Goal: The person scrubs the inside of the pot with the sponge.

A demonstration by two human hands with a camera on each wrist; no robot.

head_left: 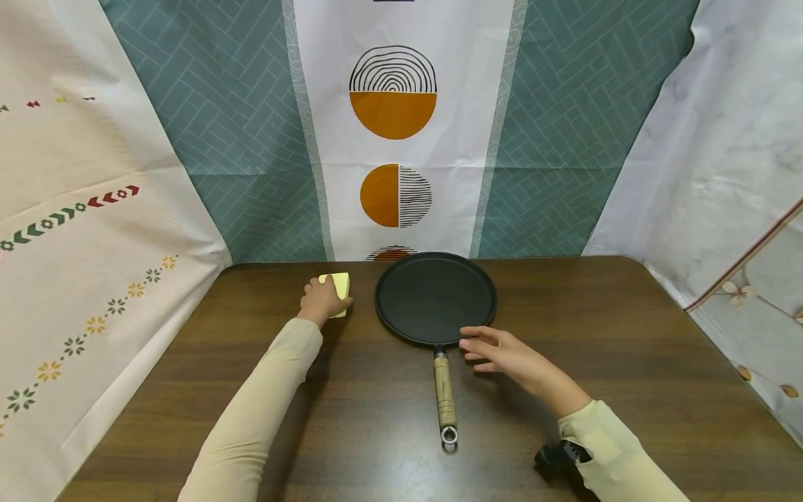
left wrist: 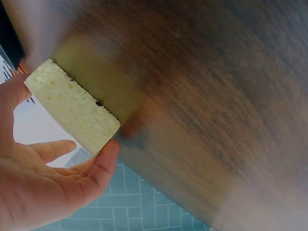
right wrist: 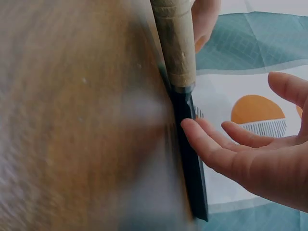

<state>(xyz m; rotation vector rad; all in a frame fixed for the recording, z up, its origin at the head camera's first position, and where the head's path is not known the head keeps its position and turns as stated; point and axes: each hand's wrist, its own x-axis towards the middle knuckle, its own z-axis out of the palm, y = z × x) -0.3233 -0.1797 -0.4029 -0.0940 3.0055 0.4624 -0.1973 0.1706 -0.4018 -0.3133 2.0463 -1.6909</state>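
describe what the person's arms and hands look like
The left sleeve and right sleeve are long, plain and pale cream. The left hand and right hand are bare, with no gloves or rings visible. A small black device shows near the right sleeve's end.

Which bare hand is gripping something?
The person's left hand: it grips the pale yellow rectangular sponge. The right hand, fingers extended near the round black wooden-handled pan, holds nothing.
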